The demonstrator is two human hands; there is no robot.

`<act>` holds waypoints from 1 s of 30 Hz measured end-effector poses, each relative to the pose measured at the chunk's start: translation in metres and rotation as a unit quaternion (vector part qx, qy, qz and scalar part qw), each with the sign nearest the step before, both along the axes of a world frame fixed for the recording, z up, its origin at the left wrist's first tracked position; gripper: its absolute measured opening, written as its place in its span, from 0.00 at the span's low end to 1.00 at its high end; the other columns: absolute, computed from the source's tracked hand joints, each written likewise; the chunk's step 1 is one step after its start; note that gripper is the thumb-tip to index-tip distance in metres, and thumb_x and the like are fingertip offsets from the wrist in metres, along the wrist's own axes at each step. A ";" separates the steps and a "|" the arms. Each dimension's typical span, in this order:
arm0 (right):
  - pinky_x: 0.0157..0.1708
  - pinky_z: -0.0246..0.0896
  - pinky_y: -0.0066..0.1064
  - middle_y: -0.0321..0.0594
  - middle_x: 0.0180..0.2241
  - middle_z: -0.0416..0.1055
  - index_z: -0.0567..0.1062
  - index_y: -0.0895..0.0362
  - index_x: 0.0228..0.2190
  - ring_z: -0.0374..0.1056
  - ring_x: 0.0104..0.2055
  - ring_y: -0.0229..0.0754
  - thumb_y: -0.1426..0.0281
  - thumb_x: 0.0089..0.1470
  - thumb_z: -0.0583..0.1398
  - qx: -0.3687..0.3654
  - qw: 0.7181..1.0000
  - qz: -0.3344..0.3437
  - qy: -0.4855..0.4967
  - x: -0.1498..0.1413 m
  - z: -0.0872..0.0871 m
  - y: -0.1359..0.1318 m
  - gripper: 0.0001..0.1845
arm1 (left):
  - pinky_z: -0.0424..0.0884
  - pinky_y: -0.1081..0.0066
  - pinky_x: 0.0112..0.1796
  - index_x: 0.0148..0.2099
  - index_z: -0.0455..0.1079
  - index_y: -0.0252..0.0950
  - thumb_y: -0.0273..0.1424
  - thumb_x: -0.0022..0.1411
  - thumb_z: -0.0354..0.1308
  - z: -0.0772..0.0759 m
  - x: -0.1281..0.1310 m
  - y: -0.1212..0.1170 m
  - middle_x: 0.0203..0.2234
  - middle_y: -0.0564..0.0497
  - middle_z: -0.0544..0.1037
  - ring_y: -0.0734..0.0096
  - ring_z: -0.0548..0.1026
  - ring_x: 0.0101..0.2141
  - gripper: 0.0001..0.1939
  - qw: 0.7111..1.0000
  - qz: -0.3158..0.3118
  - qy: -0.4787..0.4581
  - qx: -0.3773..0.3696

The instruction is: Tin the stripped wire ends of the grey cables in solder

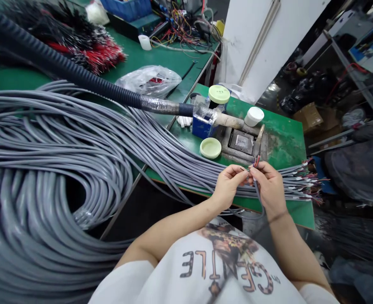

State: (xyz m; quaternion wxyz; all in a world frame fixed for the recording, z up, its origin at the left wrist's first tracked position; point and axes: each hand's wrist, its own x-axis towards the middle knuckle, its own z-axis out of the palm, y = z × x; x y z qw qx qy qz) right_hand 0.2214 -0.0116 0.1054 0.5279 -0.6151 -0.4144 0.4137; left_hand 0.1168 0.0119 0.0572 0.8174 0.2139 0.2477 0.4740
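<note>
Currently right hand (270,185) grips grey cable (259,195), left hand (227,185) pinches its coloured wires (256,161), fingers nearly closed; all over green bench's (289,128) near edge, open surface far right.

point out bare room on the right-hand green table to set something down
Free: the flat green table between the round white tub and the table's right edge. Crowded: the near side, under long grey cables, and around the square dark block.
</note>
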 end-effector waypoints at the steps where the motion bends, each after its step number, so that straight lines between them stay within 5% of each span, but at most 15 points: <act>1: 0.22 0.59 0.25 0.31 0.22 0.68 0.74 0.55 0.29 0.62 0.22 0.33 0.65 0.50 0.64 -0.001 1.000 0.001 -0.006 0.000 0.000 0.002 0.07 | 0.66 0.76 0.29 0.31 0.70 0.34 0.34 0.51 0.68 0.000 -0.001 0.000 0.23 0.54 0.75 0.77 0.73 0.25 0.11 1.000 0.000 -0.001 -0.001; 13: 0.21 0.54 0.25 0.30 0.19 0.62 0.70 0.56 0.25 0.58 0.20 0.32 0.62 0.52 0.62 -0.012 0.992 0.071 -0.101 0.001 0.001 0.027 0.11 | 0.64 0.76 0.27 0.36 0.73 0.36 0.35 0.49 0.68 -0.004 -0.011 0.009 0.25 0.55 0.73 0.80 0.69 0.23 0.13 0.999 0.030 0.020 -0.005; 17: 0.19 0.53 0.25 0.30 0.19 0.63 0.70 0.56 0.24 0.58 0.19 0.32 0.61 0.51 0.62 -0.014 0.986 0.081 -0.145 0.012 0.002 0.044 0.12 | 0.66 0.73 0.29 0.42 0.73 0.37 0.35 0.54 0.64 -0.011 -0.028 0.006 0.26 0.53 0.74 0.76 0.70 0.25 0.12 0.989 0.016 0.114 0.098; 19: 0.18 0.52 0.25 0.30 0.18 0.64 0.70 0.56 0.23 0.58 0.18 0.32 0.62 0.51 0.62 -0.024 0.982 0.093 -0.165 0.017 0.005 0.057 0.13 | 0.66 0.69 0.34 0.41 0.74 0.38 0.33 0.57 0.61 -0.017 -0.041 0.005 0.28 0.51 0.76 0.72 0.72 0.29 0.09 0.945 0.049 0.217 0.240; 21: 0.17 0.52 0.25 0.31 0.17 0.64 0.69 0.57 0.22 0.58 0.17 0.32 0.62 0.49 0.63 -0.040 0.975 0.113 -0.189 0.017 0.008 0.073 0.13 | 0.65 0.65 0.39 0.39 0.74 0.38 0.31 0.59 0.59 -0.024 -0.054 0.005 0.31 0.48 0.77 0.67 0.72 0.34 0.06 0.857 0.091 0.319 0.394; 24: 0.17 0.52 0.25 0.31 0.16 0.64 0.69 0.57 0.21 0.59 0.16 0.32 0.62 0.48 0.62 -0.059 0.959 0.156 -0.230 0.008 0.012 0.098 0.13 | 0.63 0.61 0.43 0.41 0.73 0.38 0.29 0.61 0.55 -0.036 -0.065 0.008 0.32 0.47 0.79 0.65 0.73 0.36 0.07 0.750 0.112 0.405 0.511; 27: 0.18 0.52 0.25 0.32 0.15 0.65 0.68 0.57 0.20 0.61 0.16 0.33 0.61 0.48 0.61 -0.071 0.932 0.213 -0.284 -0.009 0.011 0.123 0.14 | 0.63 0.60 0.45 0.42 0.72 0.39 0.29 0.62 0.52 -0.044 -0.067 0.010 0.33 0.47 0.79 0.64 0.73 0.37 0.09 0.710 0.098 0.430 0.549; 30: 0.21 0.52 0.27 0.33 0.15 0.66 0.70 0.58 0.19 0.61 0.18 0.34 0.63 0.48 0.59 -0.083 0.885 0.257 -0.379 -0.024 0.004 0.143 0.13 | 0.62 0.60 0.47 0.42 0.72 0.40 0.29 0.62 0.51 -0.046 -0.065 0.011 0.32 0.48 0.79 0.65 0.72 0.37 0.09 0.702 0.094 0.435 0.557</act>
